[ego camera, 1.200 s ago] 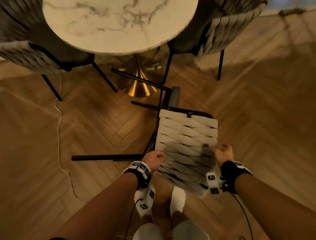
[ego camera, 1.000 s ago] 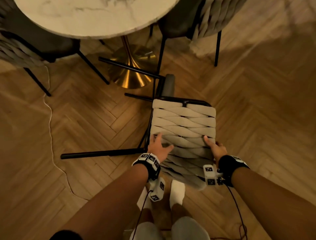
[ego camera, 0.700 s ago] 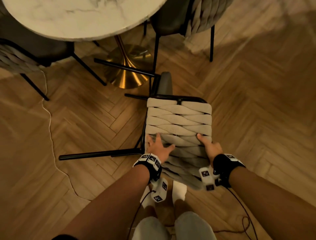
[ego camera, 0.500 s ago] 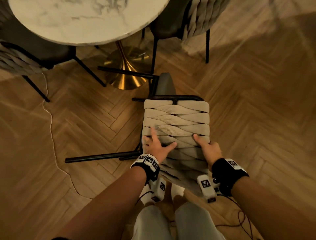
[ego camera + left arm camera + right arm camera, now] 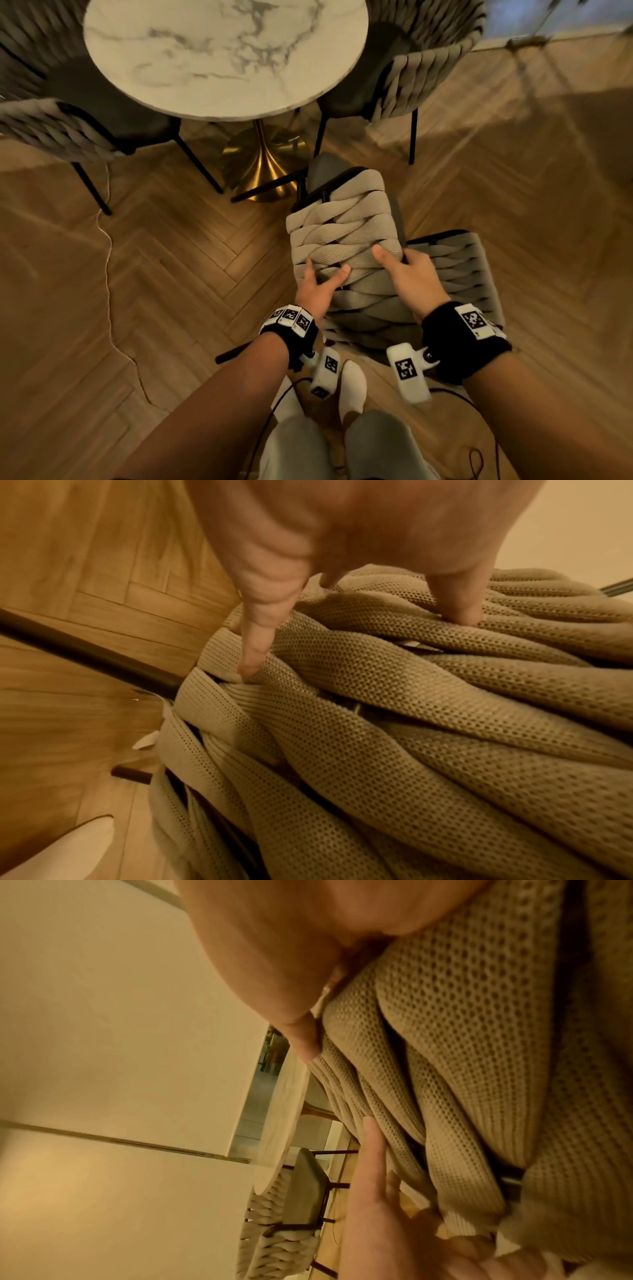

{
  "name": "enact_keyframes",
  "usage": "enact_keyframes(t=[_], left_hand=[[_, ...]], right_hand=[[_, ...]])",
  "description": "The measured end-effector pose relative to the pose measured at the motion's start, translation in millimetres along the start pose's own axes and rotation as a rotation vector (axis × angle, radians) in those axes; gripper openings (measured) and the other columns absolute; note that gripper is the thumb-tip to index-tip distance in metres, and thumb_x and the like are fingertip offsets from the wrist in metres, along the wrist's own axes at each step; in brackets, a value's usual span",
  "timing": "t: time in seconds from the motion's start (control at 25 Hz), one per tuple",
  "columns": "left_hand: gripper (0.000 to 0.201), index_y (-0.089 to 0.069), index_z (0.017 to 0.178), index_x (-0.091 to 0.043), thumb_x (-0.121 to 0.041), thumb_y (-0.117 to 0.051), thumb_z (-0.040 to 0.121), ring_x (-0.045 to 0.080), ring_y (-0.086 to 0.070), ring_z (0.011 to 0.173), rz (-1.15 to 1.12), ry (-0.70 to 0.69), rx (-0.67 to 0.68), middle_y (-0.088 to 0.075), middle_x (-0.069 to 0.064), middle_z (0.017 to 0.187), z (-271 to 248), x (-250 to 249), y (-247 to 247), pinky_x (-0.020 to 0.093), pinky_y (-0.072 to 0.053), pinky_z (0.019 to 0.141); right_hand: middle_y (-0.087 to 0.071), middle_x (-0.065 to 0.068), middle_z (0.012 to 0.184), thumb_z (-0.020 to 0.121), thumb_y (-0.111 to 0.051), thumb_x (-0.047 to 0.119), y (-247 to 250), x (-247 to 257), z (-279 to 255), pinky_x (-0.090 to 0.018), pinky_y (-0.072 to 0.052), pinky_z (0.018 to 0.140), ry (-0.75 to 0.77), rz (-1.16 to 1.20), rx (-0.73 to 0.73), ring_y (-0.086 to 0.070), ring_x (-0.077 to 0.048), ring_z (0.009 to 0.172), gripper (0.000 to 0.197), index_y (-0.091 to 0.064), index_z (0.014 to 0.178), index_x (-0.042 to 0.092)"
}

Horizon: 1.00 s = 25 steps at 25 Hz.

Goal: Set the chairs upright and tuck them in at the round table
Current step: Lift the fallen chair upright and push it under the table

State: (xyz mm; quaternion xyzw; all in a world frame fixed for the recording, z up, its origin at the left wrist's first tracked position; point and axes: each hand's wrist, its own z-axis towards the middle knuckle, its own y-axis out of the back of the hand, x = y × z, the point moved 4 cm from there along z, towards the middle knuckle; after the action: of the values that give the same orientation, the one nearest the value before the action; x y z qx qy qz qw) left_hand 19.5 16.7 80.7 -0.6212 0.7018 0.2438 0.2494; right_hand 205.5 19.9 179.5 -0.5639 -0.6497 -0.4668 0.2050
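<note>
Beige woven chair (image 5: 346, 236) — tipped, black legs

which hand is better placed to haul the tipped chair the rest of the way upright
Probably the right hand: its thumb and fingers wrap the edge of the woven backrest, a real grip. The left hand lies spread on the weave.

The tipped chair (image 5: 342, 219) has a back of thick woven cloth bands, beige, with a matt perforated knit, on a thin black metal frame. The round surface (image 5: 222, 51) looks like polished white marble with grey veins, on a glossy brass-coloured base (image 5: 263, 164). The floor (image 5: 171, 257) is herringbone wood with a soft sheen.
</note>
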Motion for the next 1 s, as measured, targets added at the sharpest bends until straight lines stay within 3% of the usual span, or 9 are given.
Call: enact_keyframes(t=[0.2,0.32,0.4,0.48,0.6,0.68,0.76,0.88,1.0], left_hand=[[0.108,-0.025,0.147,-0.048,-0.075,-0.073,0.055,0.024,-0.049,0.132,-0.184,0.033,-0.021,-0.048,-0.008,0.148,-16,7,41,0.055,-0.039,0.11],[0.089,-0.038,0.134,-0.058,-0.078,-0.071,0.054,0.028,-0.056,0.126,-0.263,0.038,-0.047,-0.051,-0.002,0.147,-12,24,85,0.058,-0.043,0.106],[0.078,-0.045,0.137,-0.042,-0.077,-0.06,0.069,0.03,-0.059,0.121,-0.351,0.017,-0.042,-0.056,0.006,0.142,-32,18,113,0.057,-0.047,0.102],[0.068,-0.05,0.136,-0.029,-0.073,-0.046,0.084,0.028,-0.063,0.112,-0.393,0.021,-0.057,-0.063,0.009,0.131,-50,13,138,0.049,-0.052,0.093],[0.072,-0.05,0.131,-0.031,-0.07,-0.065,0.073,0.025,-0.062,0.116,-0.384,-0.007,-0.174,-0.064,0.002,0.13,-66,18,187,0.051,-0.048,0.102],[0.061,-0.049,0.124,-0.027,-0.048,-0.077,0.074,0.026,-0.062,0.111,-0.259,-0.031,-0.34,-0.064,0.004,0.123,-70,24,226,0.051,-0.05,0.101],[0.05,-0.048,0.121,-0.023,-0.026,-0.075,0.079,0.03,-0.061,0.108,-0.108,-0.005,-0.482,-0.062,0.009,0.121,-71,33,265,0.053,-0.051,0.098],[0.04,-0.046,0.116,-0.016,-0.017,-0.068,0.082,0.039,-0.059,0.11,0.045,0.038,-0.569,-0.06,0.017,0.121,-54,52,318,0.058,-0.05,0.096],[0.045,-0.044,0.119,-0.012,-0.023,-0.067,0.082,0.04,-0.059,0.106,0.129,0.115,-0.572,-0.059,0.019,0.118,-30,77,358,0.06,-0.051,0.093]], right_hand=[[-0.076,0.003,0.099,0.073,-0.052,0.078,-53,18,-13,-0.048,-0.053,0.095,-0.038,-0.103,0.123,-0.07,-0.022,0.099,0.066,-0.073,0.098,0.02],[-0.076,-0.002,0.107,0.091,-0.051,0.059,-105,35,-32,-0.041,-0.056,0.092,-0.146,0.193,0.406,-0.071,-0.024,0.106,0.048,-0.071,0.109,0.019],[-0.073,-0.005,0.114,0.1,-0.049,0.042,-134,47,-49,-0.035,-0.057,0.089,-0.284,0.401,0.607,-0.069,-0.021,0.109,0.037,-0.064,0.124,0.018],[-0.072,-0.008,0.113,0.101,-0.049,0.038,-151,45,-47,-0.037,-0.053,0.09,-0.279,0.286,0.664,-0.068,-0.022,0.108,0.034,-0.061,0.125,0.018],[-0.072,-0.006,0.101,0.097,-0.057,0.025,-157,25,-22,-0.035,-0.047,0.086,-0.034,-0.124,0.492,-0.065,-0.019,0.095,0.015,-0.069,0.101,0.018],[-0.072,-0.005,0.109,0.092,-0.062,0.027,-145,0,-7,-0.032,-0.047,0.091,-0.013,-0.377,0.331,-0.065,-0.022,0.105,0.016,-0.071,0.103,0.02],[-0.067,-0.008,0.125,0.084,-0.062,0.04,-124,-29,0,-0.037,-0.048,0.098,-0.134,-0.59,0.19,-0.059,-0.03,0.118,0.038,-0.064,0.119,0.026],[-0.038,-0.014,0.151,0.077,-0.065,0.048,-89,-69,-7,-0.055,-0.036,0.108,-0.307,-0.915,-0.034,-0.034,-0.04,0.137,0.076,-0.036,0.144,0.027],[-0.029,-0.02,0.156,0.076,-0.074,0.042,-73,-103,-22,-0.058,-0.036,0.106,-0.599,-0.692,-0.253,-0.034,-0.043,0.137,0.103,-0.012,0.155,0.02]])
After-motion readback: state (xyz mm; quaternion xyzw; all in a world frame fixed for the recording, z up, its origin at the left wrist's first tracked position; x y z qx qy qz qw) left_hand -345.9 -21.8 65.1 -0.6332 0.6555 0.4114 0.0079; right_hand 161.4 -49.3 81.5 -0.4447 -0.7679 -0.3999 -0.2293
